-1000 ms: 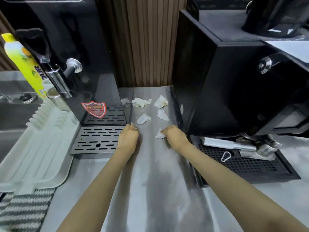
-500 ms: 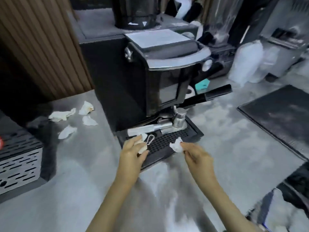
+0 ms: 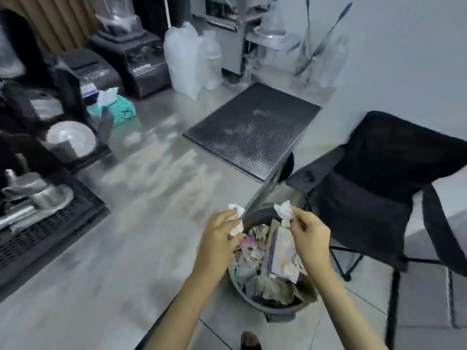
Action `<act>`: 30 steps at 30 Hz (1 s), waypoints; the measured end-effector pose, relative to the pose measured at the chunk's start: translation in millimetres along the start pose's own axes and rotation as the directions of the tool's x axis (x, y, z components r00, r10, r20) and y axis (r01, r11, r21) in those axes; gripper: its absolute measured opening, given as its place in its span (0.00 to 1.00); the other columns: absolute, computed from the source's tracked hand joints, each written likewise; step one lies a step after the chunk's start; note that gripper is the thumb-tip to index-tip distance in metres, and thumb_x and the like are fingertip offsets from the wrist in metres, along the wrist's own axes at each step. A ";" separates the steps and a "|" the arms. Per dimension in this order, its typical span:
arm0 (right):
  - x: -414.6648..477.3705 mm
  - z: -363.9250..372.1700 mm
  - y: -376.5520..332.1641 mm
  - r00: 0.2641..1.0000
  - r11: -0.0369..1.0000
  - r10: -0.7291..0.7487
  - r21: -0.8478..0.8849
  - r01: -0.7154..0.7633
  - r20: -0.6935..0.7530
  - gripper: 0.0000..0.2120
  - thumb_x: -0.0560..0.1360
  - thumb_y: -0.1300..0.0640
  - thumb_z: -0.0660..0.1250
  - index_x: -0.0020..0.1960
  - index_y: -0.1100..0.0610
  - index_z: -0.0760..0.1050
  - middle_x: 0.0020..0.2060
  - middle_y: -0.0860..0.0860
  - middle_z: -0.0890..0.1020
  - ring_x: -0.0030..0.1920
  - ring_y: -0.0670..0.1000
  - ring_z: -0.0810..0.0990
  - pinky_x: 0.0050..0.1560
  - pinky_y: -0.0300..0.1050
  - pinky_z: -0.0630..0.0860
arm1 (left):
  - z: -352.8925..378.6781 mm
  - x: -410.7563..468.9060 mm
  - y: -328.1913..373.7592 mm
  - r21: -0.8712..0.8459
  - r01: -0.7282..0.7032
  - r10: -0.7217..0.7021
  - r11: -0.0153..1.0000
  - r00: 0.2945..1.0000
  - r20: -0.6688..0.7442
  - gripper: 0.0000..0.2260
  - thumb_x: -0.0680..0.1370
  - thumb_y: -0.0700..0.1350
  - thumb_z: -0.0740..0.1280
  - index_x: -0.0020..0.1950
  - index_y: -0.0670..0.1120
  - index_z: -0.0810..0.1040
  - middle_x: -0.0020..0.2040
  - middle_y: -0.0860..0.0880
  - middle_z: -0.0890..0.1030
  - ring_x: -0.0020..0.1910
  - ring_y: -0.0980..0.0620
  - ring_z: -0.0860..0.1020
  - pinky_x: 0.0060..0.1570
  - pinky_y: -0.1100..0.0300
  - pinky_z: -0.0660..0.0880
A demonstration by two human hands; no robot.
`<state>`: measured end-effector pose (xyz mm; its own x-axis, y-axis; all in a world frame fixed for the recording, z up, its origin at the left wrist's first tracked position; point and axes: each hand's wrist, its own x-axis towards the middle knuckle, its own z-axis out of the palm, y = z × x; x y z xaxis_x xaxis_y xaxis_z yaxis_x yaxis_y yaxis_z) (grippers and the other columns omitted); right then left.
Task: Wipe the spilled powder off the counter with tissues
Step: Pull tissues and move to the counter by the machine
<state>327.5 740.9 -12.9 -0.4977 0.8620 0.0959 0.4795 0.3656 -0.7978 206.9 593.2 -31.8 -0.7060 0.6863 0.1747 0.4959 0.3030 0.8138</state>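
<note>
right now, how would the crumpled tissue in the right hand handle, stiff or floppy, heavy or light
Probably floppy: the crumpled tissue shows soft, uneven folds above the right hand pinching it. Likely very light, since a fingertip pinch alone holds it. Released near the bin, it may flutter rather than drop straight.

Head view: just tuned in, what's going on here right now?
A person stands at the counter's edge with a used tissue in each hand. The left hand grips a crumpled tissue and the right hand pinches a second tissue, both held above a waste bin already full of rubbish. Neither tissue has been dropped yet. Pale smears show on the counter.
</note>
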 end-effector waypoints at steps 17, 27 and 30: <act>73.2 22.4 64.0 0.906 0.976 0.078 -0.216 0.015 0.416 0.24 0.75 0.65 0.64 0.70 0.60 0.66 0.67 0.57 0.72 0.68 0.56 0.69 0.69 0.45 0.65 | 112.6 30.2 -15.4 0.135 0.196 -0.223 0.971 0.948 0.227 0.25 0.70 0.36 0.72 0.66 0.42 0.72 0.72 0.48 0.65 0.71 0.51 0.64 0.69 0.68 0.56; 75.1 -10.0 32.8 0.925 0.957 -0.110 -0.214 0.198 0.363 0.22 0.77 0.64 0.61 0.70 0.57 0.67 0.66 0.54 0.73 0.68 0.53 0.69 0.67 0.41 0.63 | 71.0 43.5 14.8 0.139 0.002 -0.008 0.990 0.999 0.040 0.22 0.73 0.39 0.70 0.67 0.45 0.72 0.69 0.55 0.65 0.71 0.56 0.62 0.69 0.68 0.54; 69.0 -17.1 0.6 0.899 0.926 -0.250 -0.183 0.331 0.360 0.22 0.77 0.63 0.61 0.70 0.57 0.67 0.67 0.52 0.72 0.69 0.51 0.67 0.64 0.35 0.60 | 40.7 44.5 32.7 0.174 -0.060 0.070 0.983 0.996 -0.049 0.21 0.73 0.41 0.70 0.66 0.46 0.73 0.70 0.54 0.65 0.70 0.57 0.61 0.70 0.63 0.56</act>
<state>305.8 806.5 3.3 -0.8273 0.5572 0.0709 0.4119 0.6877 -0.5978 212.3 660.6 -20.0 -0.6935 0.6727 0.2580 0.6179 0.3713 0.6931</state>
